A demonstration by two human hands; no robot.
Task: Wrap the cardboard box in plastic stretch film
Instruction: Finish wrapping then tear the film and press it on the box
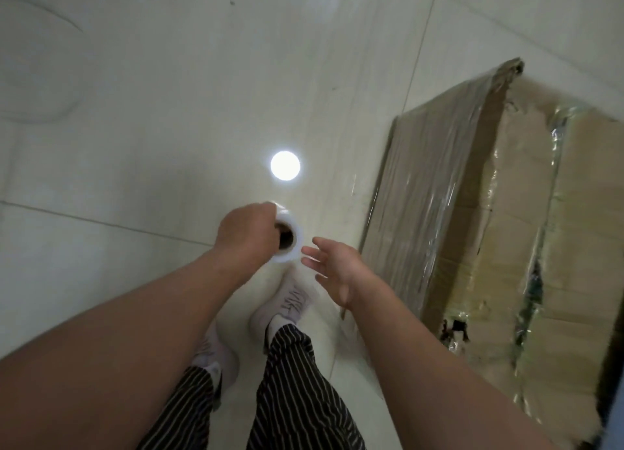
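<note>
A tall cardboard box [506, 220] stands on the floor at the right, its sides and top covered in wrinkled clear stretch film. My left hand [246, 233] grips a white roll of stretch film [290, 236] with fingers in its brown core, held upright above the floor, left of the box. My right hand [334, 267] hovers just right of the roll, fingers spread, holding nothing. A faint sheet of film seems to run from the roll towards the box's near corner.
Glossy pale floor tiles [169, 111] reflect a round ceiling light [285, 165]. My feet in white shoes [287, 307] and striped trousers stand below my hands, close to the box's left side.
</note>
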